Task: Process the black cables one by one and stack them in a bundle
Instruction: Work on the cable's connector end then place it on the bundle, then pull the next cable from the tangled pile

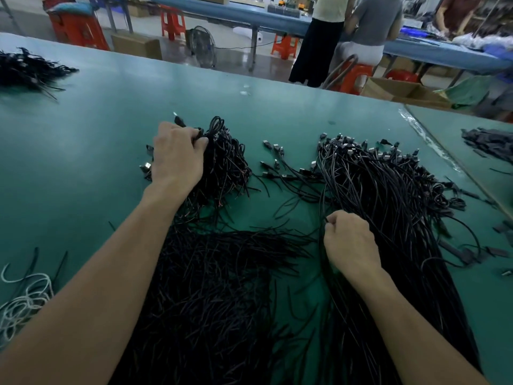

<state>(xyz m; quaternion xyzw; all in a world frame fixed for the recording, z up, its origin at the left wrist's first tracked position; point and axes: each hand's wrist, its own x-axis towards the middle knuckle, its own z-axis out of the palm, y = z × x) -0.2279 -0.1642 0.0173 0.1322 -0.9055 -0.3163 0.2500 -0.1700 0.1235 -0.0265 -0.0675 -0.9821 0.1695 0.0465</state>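
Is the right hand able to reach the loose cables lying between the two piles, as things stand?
Probably yes, once it lets go. The right hand pinches a cable at the right pile; the loose cables lie just ahead and to its left on the table, with nothing over them.

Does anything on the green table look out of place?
Yes. A few loose cables lie scattered between the left bundle and the right pile; a tangle of white cord sits apart at the near-left edge.

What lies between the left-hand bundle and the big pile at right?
Head view: a few loose cables with plugs, scattered on the green table.
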